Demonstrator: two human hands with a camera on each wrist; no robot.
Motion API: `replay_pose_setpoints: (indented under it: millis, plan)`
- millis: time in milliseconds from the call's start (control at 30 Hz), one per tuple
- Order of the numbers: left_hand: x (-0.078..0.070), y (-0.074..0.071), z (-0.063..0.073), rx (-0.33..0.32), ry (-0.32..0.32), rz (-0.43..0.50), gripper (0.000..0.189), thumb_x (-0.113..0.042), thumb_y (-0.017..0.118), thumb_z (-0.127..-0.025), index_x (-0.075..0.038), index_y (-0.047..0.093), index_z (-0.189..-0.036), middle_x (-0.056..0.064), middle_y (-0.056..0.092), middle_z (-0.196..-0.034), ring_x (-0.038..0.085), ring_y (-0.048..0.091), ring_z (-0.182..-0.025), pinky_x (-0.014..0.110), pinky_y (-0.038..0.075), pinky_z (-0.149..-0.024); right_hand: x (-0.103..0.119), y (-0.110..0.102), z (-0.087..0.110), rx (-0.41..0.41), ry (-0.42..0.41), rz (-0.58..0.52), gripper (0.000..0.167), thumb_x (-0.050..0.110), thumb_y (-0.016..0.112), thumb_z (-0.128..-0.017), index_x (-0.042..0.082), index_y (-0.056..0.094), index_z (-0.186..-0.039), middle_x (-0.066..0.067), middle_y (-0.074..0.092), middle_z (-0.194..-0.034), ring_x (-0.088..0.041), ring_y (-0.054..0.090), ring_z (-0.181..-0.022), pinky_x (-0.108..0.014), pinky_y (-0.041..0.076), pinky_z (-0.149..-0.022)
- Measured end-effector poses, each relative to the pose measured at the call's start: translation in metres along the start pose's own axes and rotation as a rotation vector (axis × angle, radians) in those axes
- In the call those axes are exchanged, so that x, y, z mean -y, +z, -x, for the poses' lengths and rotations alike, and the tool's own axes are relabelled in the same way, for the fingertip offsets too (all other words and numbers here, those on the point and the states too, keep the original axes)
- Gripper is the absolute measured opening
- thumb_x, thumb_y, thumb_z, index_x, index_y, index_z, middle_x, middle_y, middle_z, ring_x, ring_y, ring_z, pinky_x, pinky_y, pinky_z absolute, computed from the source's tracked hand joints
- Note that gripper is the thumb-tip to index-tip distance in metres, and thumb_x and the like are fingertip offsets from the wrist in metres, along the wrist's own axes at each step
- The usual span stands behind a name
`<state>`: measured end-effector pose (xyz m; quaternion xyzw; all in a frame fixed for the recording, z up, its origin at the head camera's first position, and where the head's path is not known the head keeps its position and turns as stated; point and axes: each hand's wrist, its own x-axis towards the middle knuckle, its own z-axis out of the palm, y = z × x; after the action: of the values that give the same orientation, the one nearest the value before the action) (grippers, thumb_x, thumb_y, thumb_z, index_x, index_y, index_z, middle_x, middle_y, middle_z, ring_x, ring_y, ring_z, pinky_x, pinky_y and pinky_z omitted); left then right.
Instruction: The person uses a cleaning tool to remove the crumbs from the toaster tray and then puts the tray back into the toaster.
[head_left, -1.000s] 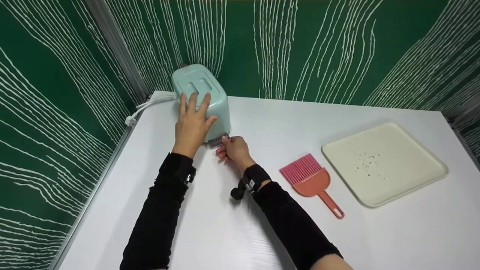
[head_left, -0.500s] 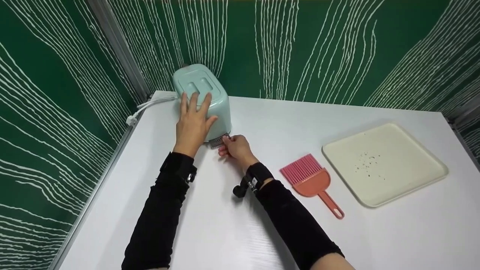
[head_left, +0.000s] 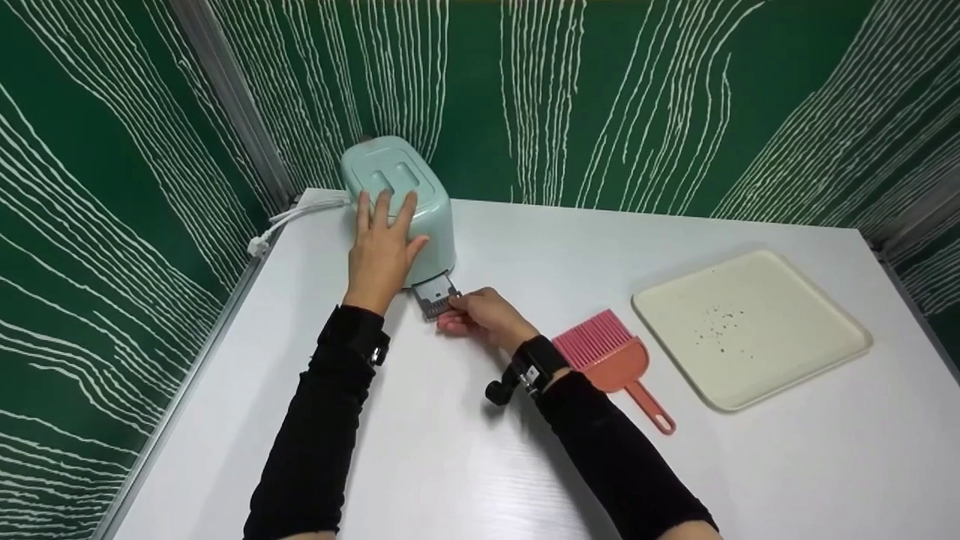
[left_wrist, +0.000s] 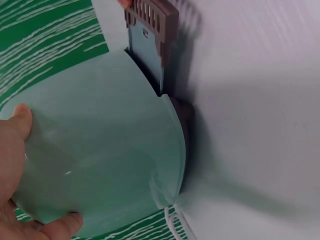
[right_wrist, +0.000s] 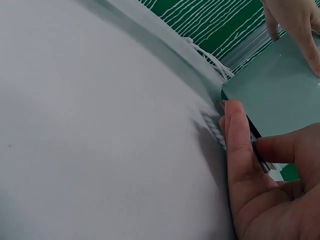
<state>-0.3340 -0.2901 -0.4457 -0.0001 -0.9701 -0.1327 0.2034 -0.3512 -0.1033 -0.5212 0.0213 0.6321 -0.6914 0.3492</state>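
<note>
A mint-green toaster (head_left: 435, 225) with a covered top stands at the back left of the white table. My left hand (head_left: 379, 259) rests on it with fingers spread over its top and near end; the left wrist view shows fingertips against the green shell (left_wrist: 100, 150). Out of the toaster's base, at the near end, sticks a grey crumb tray (head_left: 436, 292) with a slotted front edge (left_wrist: 152, 20). My right hand (head_left: 484, 319) pinches the tray's slotted end between thumb and fingers. From the right wrist, the thumb (right_wrist: 280, 149) presses on the tray's edge, mostly hidden by the fingers.
Right of my right hand lies a red-orange brush (head_left: 619, 364) with pink bristles. Farther right is a cream tray (head_left: 802, 322) with dark crumbs scattered on it. A white cord with its plug (head_left: 259, 246) hangs at the left table edge. Green walls border the table.
My right hand has drawn the crumb tray farther out of the toaster, toward me and slightly right. My left hand has stayed on the toaster.
</note>
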Motion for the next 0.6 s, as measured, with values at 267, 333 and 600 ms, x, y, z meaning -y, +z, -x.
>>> replay_pose_setpoints:
  millis: [267,333,600]
  plan:
    - [0.002,-0.001,0.002,0.002,-0.004,0.029,0.068,-0.042,0.063,-0.107,-0.022,0.039,-0.168,0.021,0.032,-0.172,0.049,0.014,-0.166,0.060,0.057,-0.109,-0.013,-0.010,0.023,0.025,0.017,-0.008,0.026,0.006,0.054,-0.109,-0.014,0.068,-0.118,-0.009,0.076,-0.078,-0.010,0.074,-0.064,-0.019,0.063,-0.064]
    - [0.002,-0.001,0.002,-0.002,-0.004,0.031,0.068,-0.042,0.063,-0.107,-0.022,0.040,-0.167,0.022,0.032,-0.172,0.049,0.014,-0.165,0.060,0.057,-0.109,-0.016,-0.012,0.030,0.034,0.014,-0.019,0.025,0.005,0.054,-0.109,-0.015,0.067,-0.118,-0.010,0.076,-0.078,-0.010,0.074,-0.064,-0.019,0.063,-0.065]
    - [-0.003,-0.003,0.003,-0.030,0.023,0.048,0.068,-0.042,0.065,-0.106,-0.020,0.042,-0.166,0.023,0.034,-0.170,0.050,0.017,-0.164,0.060,0.058,-0.108,-0.024,-0.017,0.050,0.042,-0.006,-0.015,0.025,0.001,0.052,-0.109,-0.018,0.064,-0.119,-0.010,0.076,-0.077,-0.010,0.074,-0.064,-0.019,0.064,-0.066]
